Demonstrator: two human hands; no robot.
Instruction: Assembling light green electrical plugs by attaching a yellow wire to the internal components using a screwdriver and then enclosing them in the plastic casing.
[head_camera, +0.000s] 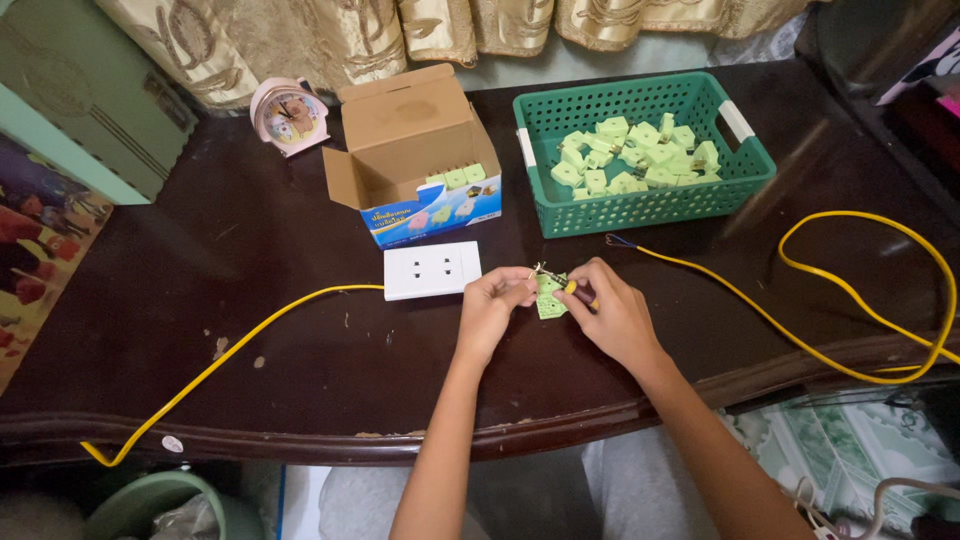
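Over the dark table (250, 260), the left hand (490, 305) pinches a light green plug (549, 297) while the right hand (612, 312) grips a small yellow-handled tool (578, 291) at it; loose plugs fill the green basket (745, 165), others remain boxed (415, 150).

Both forearms are bare, with no sleeves reaching the wrists. The left hand (490, 305) and right hand (615, 315) carry no gloves. Light grey trousers cover the legs.

Dark wooden table (250, 330): pink clock (289, 115) upper left, open cardboard box (410, 150), green basket (640, 205), white socket plate (432, 270), yellow cable (860, 300).
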